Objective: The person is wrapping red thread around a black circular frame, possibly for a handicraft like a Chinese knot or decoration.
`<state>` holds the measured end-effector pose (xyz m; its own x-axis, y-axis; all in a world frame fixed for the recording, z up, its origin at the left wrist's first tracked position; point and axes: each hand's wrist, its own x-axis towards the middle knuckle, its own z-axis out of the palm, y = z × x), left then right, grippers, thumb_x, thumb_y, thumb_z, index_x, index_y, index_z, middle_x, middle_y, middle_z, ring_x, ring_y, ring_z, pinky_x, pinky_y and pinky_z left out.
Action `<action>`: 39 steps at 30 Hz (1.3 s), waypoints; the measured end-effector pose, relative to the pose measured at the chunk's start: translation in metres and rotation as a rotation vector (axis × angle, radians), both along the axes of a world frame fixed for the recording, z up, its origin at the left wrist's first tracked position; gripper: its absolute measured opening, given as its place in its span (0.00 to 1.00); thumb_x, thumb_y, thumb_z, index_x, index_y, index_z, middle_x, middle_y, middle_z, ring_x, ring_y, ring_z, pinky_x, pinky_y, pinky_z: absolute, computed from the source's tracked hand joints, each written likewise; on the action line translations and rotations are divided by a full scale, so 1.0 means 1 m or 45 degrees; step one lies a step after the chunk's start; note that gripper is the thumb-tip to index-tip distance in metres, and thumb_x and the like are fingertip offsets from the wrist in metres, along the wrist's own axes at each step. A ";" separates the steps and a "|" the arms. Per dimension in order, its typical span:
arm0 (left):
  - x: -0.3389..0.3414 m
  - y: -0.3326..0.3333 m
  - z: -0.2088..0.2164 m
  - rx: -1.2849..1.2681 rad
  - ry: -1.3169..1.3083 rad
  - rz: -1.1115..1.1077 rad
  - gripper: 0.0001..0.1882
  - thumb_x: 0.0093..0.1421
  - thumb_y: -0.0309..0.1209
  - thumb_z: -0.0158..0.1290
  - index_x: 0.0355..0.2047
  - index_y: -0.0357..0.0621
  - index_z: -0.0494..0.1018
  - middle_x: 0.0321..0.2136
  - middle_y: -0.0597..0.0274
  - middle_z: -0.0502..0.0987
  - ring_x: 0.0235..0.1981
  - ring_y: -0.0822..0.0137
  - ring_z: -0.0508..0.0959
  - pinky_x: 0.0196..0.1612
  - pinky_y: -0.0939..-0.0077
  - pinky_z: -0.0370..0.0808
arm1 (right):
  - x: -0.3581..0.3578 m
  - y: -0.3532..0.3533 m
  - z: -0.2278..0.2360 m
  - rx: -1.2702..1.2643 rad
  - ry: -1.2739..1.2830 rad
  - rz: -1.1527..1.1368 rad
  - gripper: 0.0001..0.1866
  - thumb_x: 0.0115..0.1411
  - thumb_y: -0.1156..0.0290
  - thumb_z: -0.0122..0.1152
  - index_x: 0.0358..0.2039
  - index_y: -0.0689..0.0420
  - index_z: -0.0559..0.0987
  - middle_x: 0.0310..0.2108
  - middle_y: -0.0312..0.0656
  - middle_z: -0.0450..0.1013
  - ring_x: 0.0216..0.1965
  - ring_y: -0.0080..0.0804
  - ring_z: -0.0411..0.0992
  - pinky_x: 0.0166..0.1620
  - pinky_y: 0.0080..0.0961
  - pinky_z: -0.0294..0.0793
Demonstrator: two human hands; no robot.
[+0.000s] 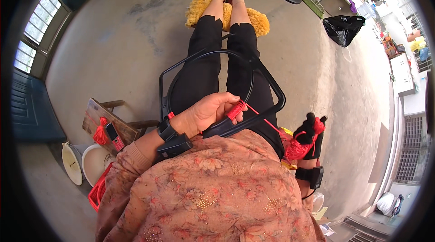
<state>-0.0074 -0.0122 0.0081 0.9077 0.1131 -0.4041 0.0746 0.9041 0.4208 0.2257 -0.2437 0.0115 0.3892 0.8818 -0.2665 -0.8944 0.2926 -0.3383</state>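
Observation:
A black tubular frame (278, 88) with a round hoop lies across my lap. My left hand (206, 114) is closed around its near side, where red cord (236, 110) is wound in tight turns. From that winding a single taut strand runs right to my right hand (309, 135), which wears a black glove and is raised beside my hip. Red cord passes over the gloved fingers, and they grip it. Just below them hangs a loose bundle of red cord (297, 150), next to something yellow, partly hidden.
My legs rest on a fluffy yellow roll (199, 9). On the left, a wooden stool (93, 122) carries red cord and a phone (114, 136). White buckets (72, 164) stand beside it. A black plastic bag (344, 29) lies on the floor at far right.

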 end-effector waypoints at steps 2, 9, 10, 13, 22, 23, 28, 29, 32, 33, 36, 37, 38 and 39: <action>0.001 -0.002 0.001 -0.021 0.026 0.003 0.11 0.62 0.32 0.47 0.35 0.35 0.73 0.24 0.56 0.77 0.25 0.69 0.77 0.31 0.79 0.75 | -0.002 -0.015 -0.001 -0.098 -0.062 -0.189 0.18 0.66 0.52 0.48 0.38 0.55 0.73 0.20 0.28 0.58 0.20 0.17 0.58 0.24 0.15 0.59; 0.007 -0.007 0.002 0.458 0.021 0.147 0.06 0.62 0.28 0.47 0.33 0.38 0.71 0.23 0.56 0.76 0.24 0.68 0.78 0.29 0.79 0.76 | 0.016 0.013 -0.014 -0.723 -0.302 -0.122 0.22 0.64 0.54 0.52 0.47 0.61 0.72 0.29 0.33 0.72 0.28 0.28 0.70 0.32 0.24 0.71; 0.007 -0.006 0.002 0.452 0.024 0.141 0.06 0.62 0.28 0.47 0.32 0.38 0.70 0.23 0.56 0.76 0.24 0.67 0.78 0.28 0.79 0.76 | 0.004 0.025 -0.004 -0.722 -0.299 -0.127 0.22 0.64 0.54 0.52 0.47 0.61 0.72 0.29 0.33 0.72 0.28 0.28 0.70 0.32 0.24 0.71; 0.006 -0.009 0.000 0.433 0.055 0.146 0.06 0.62 0.28 0.47 0.31 0.38 0.70 0.23 0.56 0.76 0.24 0.67 0.78 0.28 0.78 0.76 | -0.027 0.053 0.016 -0.574 -0.595 0.215 0.19 0.61 0.62 0.55 0.47 0.62 0.73 0.35 0.38 0.74 0.34 0.29 0.72 0.37 0.27 0.72; -0.001 -0.012 0.007 0.559 0.034 0.241 0.06 0.61 0.29 0.49 0.31 0.39 0.70 0.23 0.59 0.76 0.24 0.72 0.77 0.28 0.80 0.75 | -0.052 0.128 0.010 -0.291 -1.141 0.470 0.14 0.55 0.71 0.59 0.42 0.61 0.76 0.32 0.39 0.75 0.34 0.25 0.72 0.38 0.26 0.72; -0.002 -0.012 0.007 0.559 0.033 0.242 0.06 0.61 0.29 0.49 0.31 0.39 0.70 0.23 0.59 0.76 0.24 0.72 0.77 0.28 0.80 0.75 | -0.048 0.137 -0.002 -0.244 -1.201 0.436 0.14 0.55 0.71 0.59 0.42 0.61 0.76 0.32 0.39 0.75 0.33 0.24 0.72 0.38 0.25 0.72; -0.004 -0.013 0.010 0.589 0.012 0.236 0.07 0.61 0.31 0.52 0.31 0.39 0.71 0.23 0.60 0.76 0.25 0.73 0.77 0.29 0.80 0.75 | -0.029 0.160 -0.043 -0.214 -1.559 0.301 0.13 0.54 0.72 0.60 0.40 0.60 0.76 0.28 0.37 0.74 0.32 0.23 0.71 0.37 0.23 0.72; -0.004 -0.013 0.009 0.588 0.010 0.240 0.07 0.61 0.31 0.52 0.31 0.39 0.71 0.23 0.60 0.76 0.25 0.73 0.77 0.29 0.80 0.75 | -0.024 0.152 -0.046 -0.244 -1.529 0.365 0.12 0.54 0.72 0.60 0.39 0.60 0.76 0.28 0.37 0.74 0.32 0.22 0.71 0.36 0.23 0.71; -0.005 -0.012 0.006 0.620 0.007 0.224 0.08 0.60 0.31 0.53 0.31 0.38 0.71 0.24 0.59 0.76 0.25 0.72 0.77 0.30 0.81 0.74 | -0.025 0.129 -0.040 -0.348 -1.518 0.525 0.11 0.53 0.72 0.60 0.38 0.60 0.76 0.28 0.36 0.73 0.31 0.22 0.70 0.35 0.22 0.71; -0.004 -0.012 0.007 0.635 0.003 0.229 0.09 0.59 0.32 0.54 0.30 0.38 0.71 0.23 0.59 0.76 0.25 0.72 0.77 0.30 0.80 0.74 | -0.024 0.125 -0.041 -0.372 -1.561 0.545 0.11 0.53 0.71 0.61 0.38 0.60 0.76 0.27 0.35 0.73 0.31 0.21 0.70 0.35 0.22 0.71; -0.003 -0.012 0.007 0.636 0.000 0.227 0.10 0.58 0.33 0.56 0.29 0.38 0.71 0.22 0.59 0.76 0.25 0.72 0.76 0.30 0.79 0.74 | -0.023 0.115 -0.036 -0.464 -1.716 0.595 0.10 0.53 0.71 0.61 0.37 0.59 0.76 0.27 0.34 0.72 0.30 0.21 0.70 0.34 0.21 0.70; -0.003 -0.012 0.006 0.624 0.002 0.217 0.10 0.58 0.33 0.56 0.29 0.38 0.71 0.23 0.59 0.76 0.25 0.73 0.76 0.30 0.79 0.74 | -0.022 0.117 -0.031 -0.489 -1.775 0.618 0.10 0.53 0.71 0.61 0.36 0.59 0.76 0.27 0.34 0.72 0.30 0.20 0.69 0.33 0.21 0.70; -0.003 -0.012 0.003 0.625 0.005 0.221 0.10 0.58 0.33 0.56 0.29 0.38 0.71 0.23 0.59 0.76 0.25 0.73 0.76 0.30 0.79 0.74 | -0.022 0.119 -0.025 -0.484 -1.774 0.620 0.10 0.53 0.71 0.61 0.36 0.59 0.76 0.27 0.34 0.72 0.30 0.20 0.69 0.33 0.21 0.70; -0.002 -0.014 0.000 0.604 -0.001 0.224 0.10 0.58 0.32 0.57 0.29 0.38 0.71 0.23 0.60 0.76 0.25 0.73 0.76 0.30 0.80 0.74 | -0.024 0.123 -0.014 -0.436 -1.438 0.682 0.09 0.53 0.71 0.61 0.34 0.59 0.76 0.26 0.33 0.71 0.30 0.20 0.69 0.32 0.20 0.69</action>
<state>-0.0096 -0.0260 0.0078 0.8588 0.4352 -0.2704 -0.0622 0.6124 0.7881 0.2015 -0.1209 -0.0024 0.1671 0.9495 -0.2655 -0.0447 -0.2617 -0.9641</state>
